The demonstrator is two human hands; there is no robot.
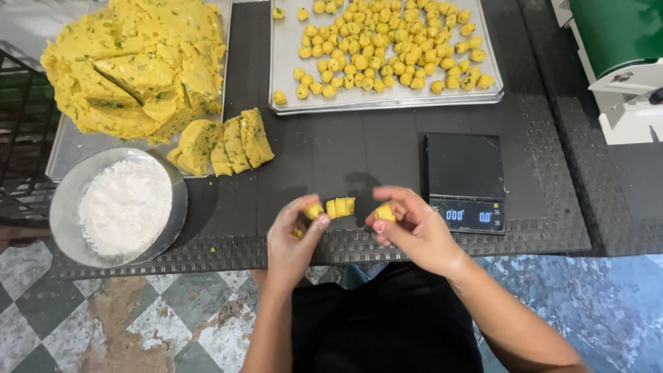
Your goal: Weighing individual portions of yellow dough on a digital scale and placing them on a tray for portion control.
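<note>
1. Left hand (293, 238) sits at the near edge of the desk (345, 148), thumb and fingertips pinched together on a small yellow dough piece (314, 211), with another bit tucked lower in the palm.
2. Right hand (407, 228) is just across from it, fingers curled and closed around a second dough lump (385, 213).
3. Between the two hands, a short cut dough log (340, 206) lies on the dark mat, touching neither hand as far as I can tell.
4. This dough looks soft and light, flecked with green. It should dent under firm pressure, so a gentle fingertip pinch across the sides looks right, not a squeeze.
5. It may be slightly tacky; the bowl of flour (124, 206) sits well to the left.
6. Sliced dough slabs (228, 144) lean beside the big dough mound (138, 62).
7. A digital scale (464, 181) sits just right of the right hand, nothing on its plate.
8. The far tray (290, 97) carries many small finished pieces.
</note>
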